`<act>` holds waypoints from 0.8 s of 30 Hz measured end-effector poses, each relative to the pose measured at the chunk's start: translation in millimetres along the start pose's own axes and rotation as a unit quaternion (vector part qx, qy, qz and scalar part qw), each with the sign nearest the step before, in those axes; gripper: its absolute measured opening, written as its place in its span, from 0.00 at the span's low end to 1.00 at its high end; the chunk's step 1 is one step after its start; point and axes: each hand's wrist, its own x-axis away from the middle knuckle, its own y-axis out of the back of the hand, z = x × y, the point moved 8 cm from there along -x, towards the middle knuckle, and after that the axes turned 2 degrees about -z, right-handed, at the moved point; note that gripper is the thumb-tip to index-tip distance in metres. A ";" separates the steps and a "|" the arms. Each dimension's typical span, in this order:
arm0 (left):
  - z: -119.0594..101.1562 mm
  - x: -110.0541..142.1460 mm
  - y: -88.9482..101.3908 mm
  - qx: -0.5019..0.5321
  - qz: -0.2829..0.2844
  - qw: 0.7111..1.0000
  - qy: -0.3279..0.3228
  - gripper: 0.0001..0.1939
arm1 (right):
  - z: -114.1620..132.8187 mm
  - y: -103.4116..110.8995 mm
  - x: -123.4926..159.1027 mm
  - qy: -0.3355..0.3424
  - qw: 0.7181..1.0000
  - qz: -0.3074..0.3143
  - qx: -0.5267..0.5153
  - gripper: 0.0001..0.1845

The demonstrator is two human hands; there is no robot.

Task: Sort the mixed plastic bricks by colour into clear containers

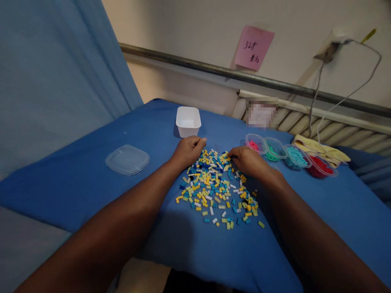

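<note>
A heap of small bricks [215,187], yellow, blue, white and green, lies spread on the blue cloth [91,179]. My left hand [188,149] rests at the heap's far left edge, its fingers curled together in a loose fist; what is inside them is hidden. My right hand [248,160] lies at the far right edge of the heap, fingers bent and pinched down among the bricks. A white square tub [188,121] stands just beyond my left hand and looks empty.
A clear plastic lid [127,159] lies at the left. A row of clear trays [276,149] with pink, green, teal and red bricks sits at the right, a yellow cloth [320,149] behind them. A blue curtain [51,73] hangs left; a pink note [254,47] is on the wall.
</note>
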 end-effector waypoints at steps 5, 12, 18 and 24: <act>-1.0 -0.2 -0.1 -0.007 0.005 1.000 -0.004 0.25 | 3.9 0.4 2.5 0.003 1.000 0.001 0.015 0.17; -0.6 1.2 0.2 0.004 -0.003 1.000 0.003 0.24 | 4.6 3.7 4.7 0.006 1.000 -0.007 -0.002 0.17; -1.6 1.9 1.0 0.010 -0.005 1.000 0.001 0.23 | -20.2 13.5 15.9 -0.103 0.963 -0.025 -0.249 0.16; -4.6 0.2 3.0 0.006 -0.002 1.000 -0.005 0.23 | -28.3 27.0 48.8 -0.149 0.912 -0.034 -0.380 0.17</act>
